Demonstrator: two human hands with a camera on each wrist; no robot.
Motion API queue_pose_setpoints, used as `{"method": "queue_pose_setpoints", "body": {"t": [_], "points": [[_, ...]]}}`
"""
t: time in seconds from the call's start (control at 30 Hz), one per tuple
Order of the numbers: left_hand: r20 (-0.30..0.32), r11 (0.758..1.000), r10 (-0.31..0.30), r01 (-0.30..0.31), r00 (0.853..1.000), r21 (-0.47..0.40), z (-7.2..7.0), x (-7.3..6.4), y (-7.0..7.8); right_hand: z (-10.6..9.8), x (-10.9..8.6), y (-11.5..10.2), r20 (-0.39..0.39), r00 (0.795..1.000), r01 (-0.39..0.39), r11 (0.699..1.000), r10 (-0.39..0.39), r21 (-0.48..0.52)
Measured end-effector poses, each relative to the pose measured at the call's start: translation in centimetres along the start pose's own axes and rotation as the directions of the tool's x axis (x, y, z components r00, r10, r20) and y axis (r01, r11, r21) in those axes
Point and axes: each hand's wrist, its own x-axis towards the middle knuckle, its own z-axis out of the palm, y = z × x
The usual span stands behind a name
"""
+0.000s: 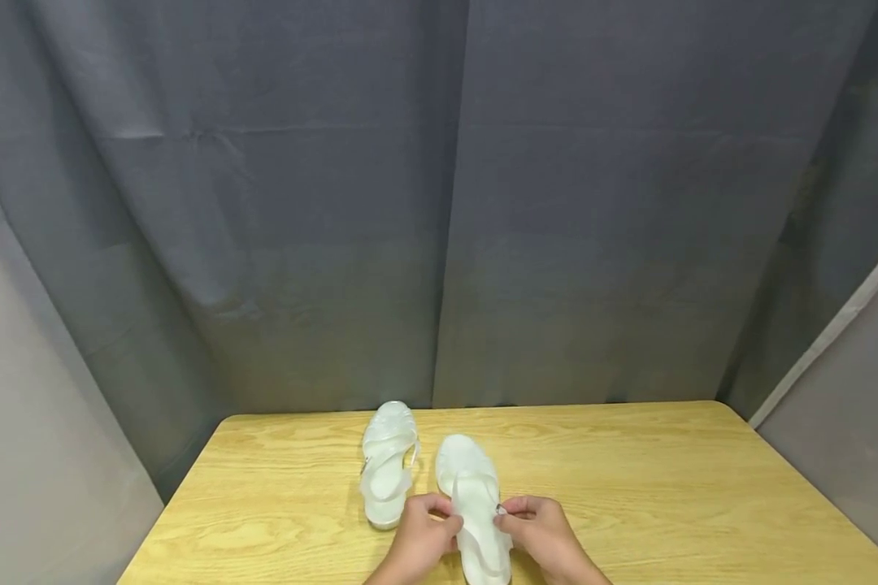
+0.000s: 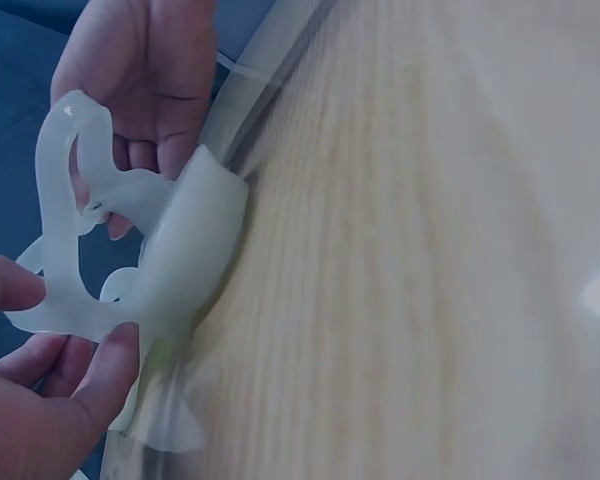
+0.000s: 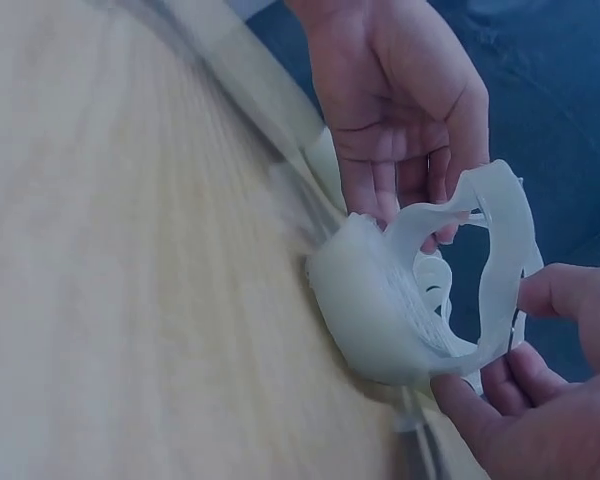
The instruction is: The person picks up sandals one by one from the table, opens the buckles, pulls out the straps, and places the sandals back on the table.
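Observation:
A whitish, translucent jelly sandal (image 1: 474, 485) lies toe-away near the table's front edge, between both hands. On its left side, my left hand (image 1: 420, 532) pinches the strap. My right hand (image 1: 545, 535) pinches the strap on the opposite side, by a small dark metal buckle (image 1: 500, 509). The left wrist view shows the heel and a raised strap loop (image 2: 55, 190), with the left thumb and fingers about the strap's base. Seen from the right wrist, the sandal's heel (image 3: 365, 300) rests at the table edge while right fingers hold the strap beside it.
The matching sandal (image 1: 386, 455) sits to the left and slightly farther back, toe also away, its ankle strap sticking out at the right. Both are on a wood-grain table (image 1: 629, 479). Grey curtains (image 1: 322, 244) hang behind the table, with light panels (image 1: 36, 390) at the sides.

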Motion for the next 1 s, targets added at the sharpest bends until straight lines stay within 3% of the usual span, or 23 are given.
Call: {"method": "queue_pose_setpoints", "body": {"t": [0.2, 0.43, 0.83, 1.0], "points": [[0.001, 0.999, -0.021, 0.021, 1.0, -0.043, -0.3, -1.8, 0.0, 0.1, -1.2, 0.7, 0.013, 1.0, -0.001, 1.0, 0.001, -0.027], [0.008, 0.992, -0.041, 0.042, 0.999, -0.119, -0.4, -3.6, -0.4, 0.3, -2.5, 1.5, 0.044, 0.999, -0.027, 0.999, 0.026, 0.023], [0.014, 1.0, -0.022, 0.022, 1.0, -0.003, -0.8, -5.2, -0.8, 0.7, -4.0, 2.0, 0.05, 0.996, -0.072, 0.997, 0.072, -0.006], [0.014, 0.999, -0.045, 0.045, 0.999, 0.013, -0.8, -5.2, -0.9, 0.8, -3.9, 2.8, 0.065, 0.997, -0.03, 0.999, 0.028, 0.023]]}}
